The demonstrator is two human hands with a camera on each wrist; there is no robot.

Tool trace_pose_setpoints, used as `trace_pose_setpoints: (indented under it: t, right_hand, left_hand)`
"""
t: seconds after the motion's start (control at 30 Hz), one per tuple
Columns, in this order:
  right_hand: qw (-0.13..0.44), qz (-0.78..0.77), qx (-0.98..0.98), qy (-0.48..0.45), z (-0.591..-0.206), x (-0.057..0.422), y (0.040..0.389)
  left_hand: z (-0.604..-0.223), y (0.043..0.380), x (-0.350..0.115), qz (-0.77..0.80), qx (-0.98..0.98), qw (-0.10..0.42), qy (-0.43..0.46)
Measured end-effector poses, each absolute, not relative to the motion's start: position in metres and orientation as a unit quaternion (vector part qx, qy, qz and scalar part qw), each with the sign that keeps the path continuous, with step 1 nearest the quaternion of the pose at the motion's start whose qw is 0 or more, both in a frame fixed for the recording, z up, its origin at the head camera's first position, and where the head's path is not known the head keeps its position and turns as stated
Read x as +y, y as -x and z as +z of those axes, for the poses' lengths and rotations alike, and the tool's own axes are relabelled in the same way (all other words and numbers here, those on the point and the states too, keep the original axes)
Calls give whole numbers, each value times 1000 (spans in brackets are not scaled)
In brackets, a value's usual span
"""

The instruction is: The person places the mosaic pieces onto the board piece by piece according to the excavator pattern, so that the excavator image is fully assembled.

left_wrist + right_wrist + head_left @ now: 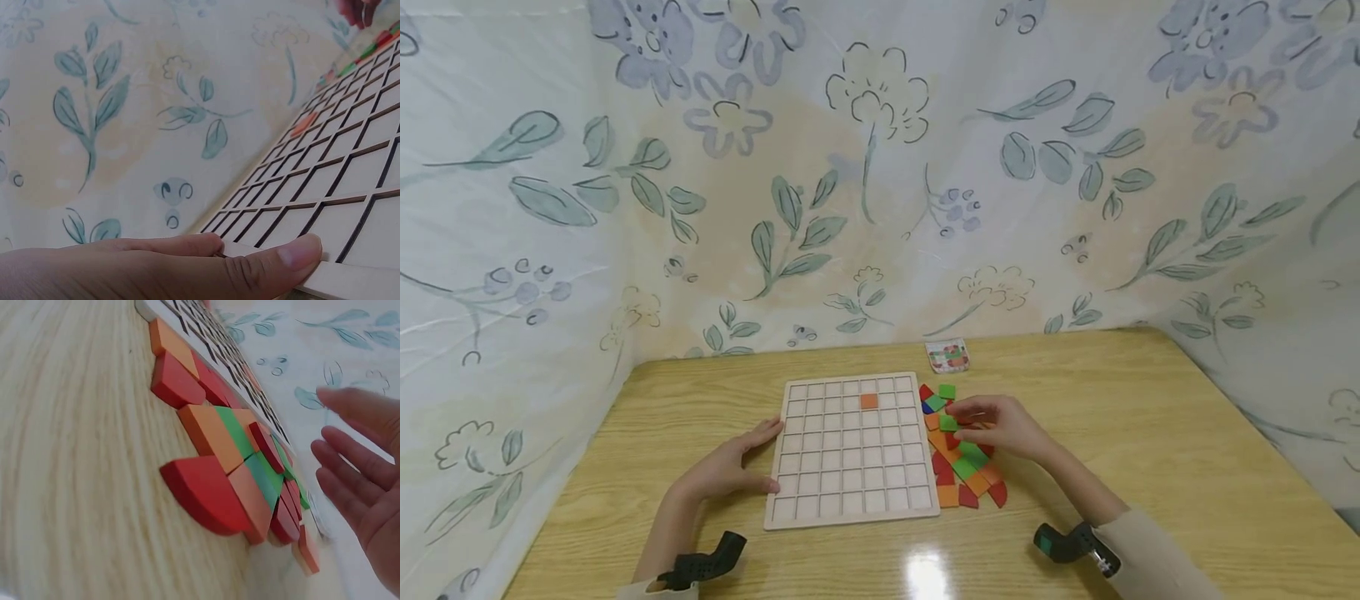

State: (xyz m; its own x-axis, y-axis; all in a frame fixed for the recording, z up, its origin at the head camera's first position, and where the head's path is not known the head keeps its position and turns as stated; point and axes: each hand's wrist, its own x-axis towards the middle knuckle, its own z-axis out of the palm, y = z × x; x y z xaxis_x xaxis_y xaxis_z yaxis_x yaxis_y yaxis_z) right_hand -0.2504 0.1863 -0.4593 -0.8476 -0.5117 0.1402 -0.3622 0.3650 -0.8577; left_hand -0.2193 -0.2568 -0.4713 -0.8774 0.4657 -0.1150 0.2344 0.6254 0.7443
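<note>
A wooden grid board (848,523) lies on the table with one orange square tile (868,402) in a cell of its upper part. My left hand (730,467) rests at the board's left edge, fingers extended; in the left wrist view the thumb (300,253) lies over the pale rim. Right of the board is a loose heap of red, green, orange and blue tiles (973,458). Over that heap my right hand (1000,423) hovers with fingers spread apart. Its fingers hold nothing in the right wrist view, where a red quarter-round tile (203,494) lies nearest the camera.
A small card with a coloured picture (948,356) lies at the table's back edge, beyond the tiles. Floral cloth (880,183) hangs behind and at both sides of the wooden table (1135,417). Each wrist carries a black camera mount (703,567).
</note>
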Motion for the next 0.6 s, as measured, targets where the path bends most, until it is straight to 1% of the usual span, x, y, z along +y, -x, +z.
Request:
trace_pose_setpoints:
  t: [0.2, 0.47, 0.6]
  right_hand:
    - [85, -567, 785, 234, -466, 202, 249]
    - [93, -562, 796, 206, -474, 221, 246]
    - [84, -542, 813, 193, -476, 222, 241]
  left_hand:
    - [-472, 220, -258, 388, 887, 142, -207]
    - [-473, 221, -259, 389, 887, 142, -207]
    - [-473, 221, -258, 391, 885, 142, -209]
